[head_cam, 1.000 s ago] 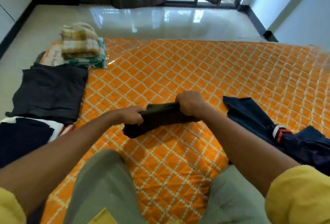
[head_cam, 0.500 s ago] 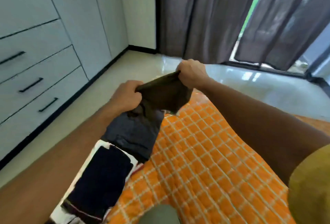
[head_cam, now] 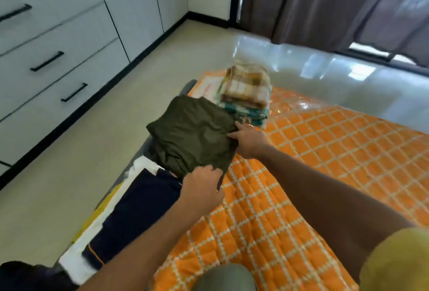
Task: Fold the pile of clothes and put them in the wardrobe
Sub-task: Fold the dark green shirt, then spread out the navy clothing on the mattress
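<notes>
A folded olive-green garment [head_cam: 192, 137] lies on top of a dark folded piece at the left edge of the orange quilted mattress [head_cam: 325, 156]. My left hand [head_cam: 202, 188] grips the garment's near corner with curled fingers. With straight fingers, my right hand [head_cam: 249, 141] touches the garment's right edge. Behind it sits a stack of folded plaid and teal cloths [head_cam: 247, 86]. In front of it lies a folded navy garment [head_cam: 139, 205] on a white one.
The white wardrobe with black-handled drawers [head_cam: 46, 61] stands along the left wall, across a strip of cream floor [head_cam: 81, 151]. Dark curtains [head_cam: 325, 0] hang at the back. My knee [head_cam: 222, 276] shows at the bottom.
I lifted the olive garment off the mattress middle, carried it left in both hands and set it down on the dark folded pile. My right hand has opened its grip.
</notes>
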